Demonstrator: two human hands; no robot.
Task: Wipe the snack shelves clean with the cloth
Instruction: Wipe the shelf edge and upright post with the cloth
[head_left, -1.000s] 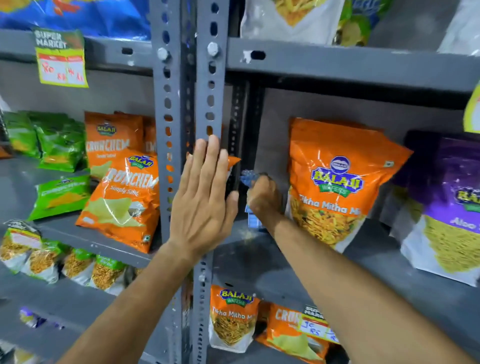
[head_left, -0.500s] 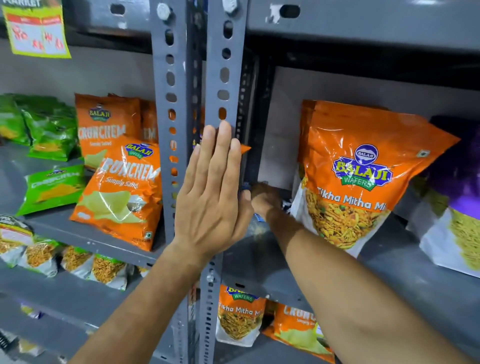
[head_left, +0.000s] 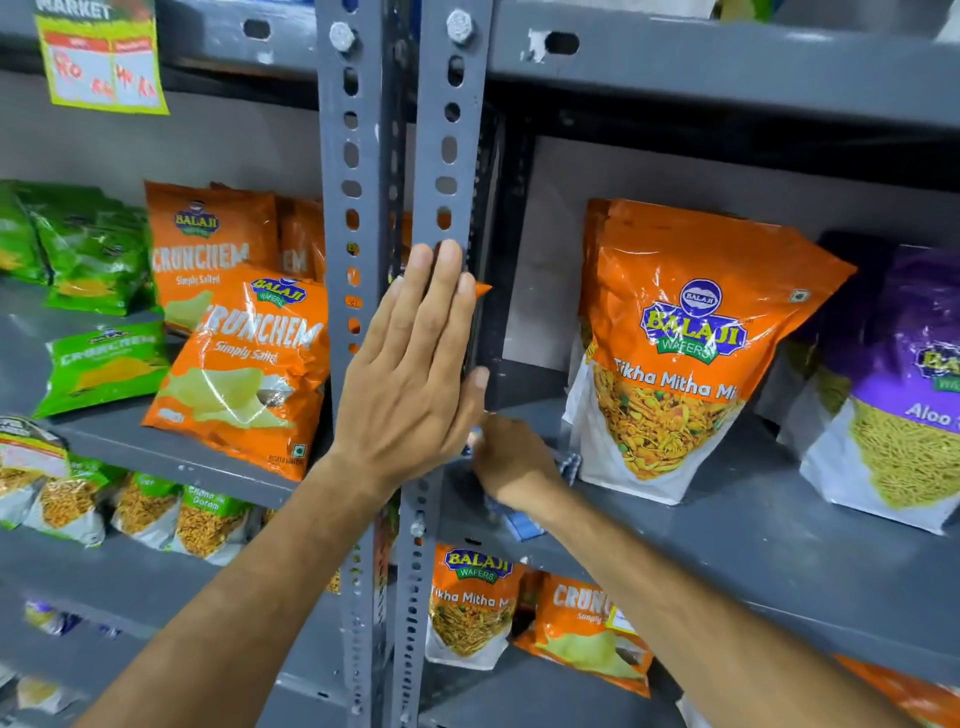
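The blue-and-white checked cloth (head_left: 522, 521) lies bunched on the grey metal shelf (head_left: 727, 551), at its left end, just beside the orange Tikha Mitha snack pouch (head_left: 685, 358). Only crumpled edges show, since the right hand (head_left: 511, 462) covers it, fingers curled down onto the fabric. The left hand (head_left: 410, 369) is flat and open, fingers together, pressed against the perforated grey steel upright (head_left: 447, 156).
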